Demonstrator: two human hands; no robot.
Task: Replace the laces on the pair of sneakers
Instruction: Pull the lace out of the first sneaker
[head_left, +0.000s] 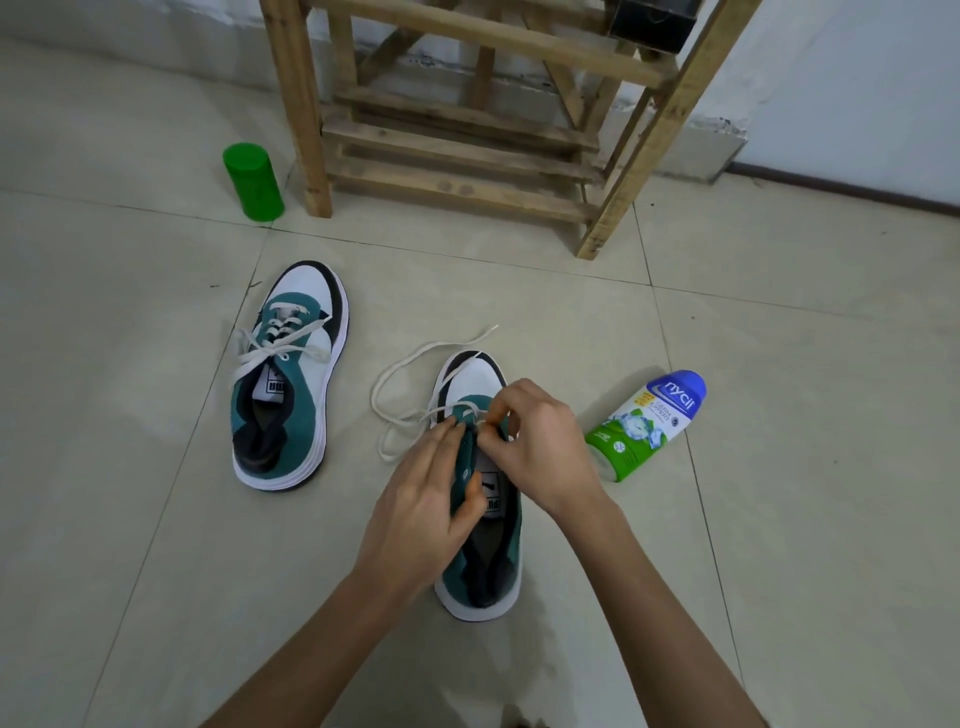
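Two hands work at one sneaker (480, 582) on the floor.
The left hand (428, 499) grips its side flap, thumb inside; the right hand (540, 447) pinches the white lace (402, 370) at the eyelets. The other sneaker (291, 384) sits laced, well left of both.

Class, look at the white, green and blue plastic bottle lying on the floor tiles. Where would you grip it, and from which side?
Grip the white, green and blue plastic bottle across its round mid-body, coming down from above. It lies on its side, blue cap pointing away, so the floor blocks its underside and both long flanks stand free; the rounded cap would probably slip.
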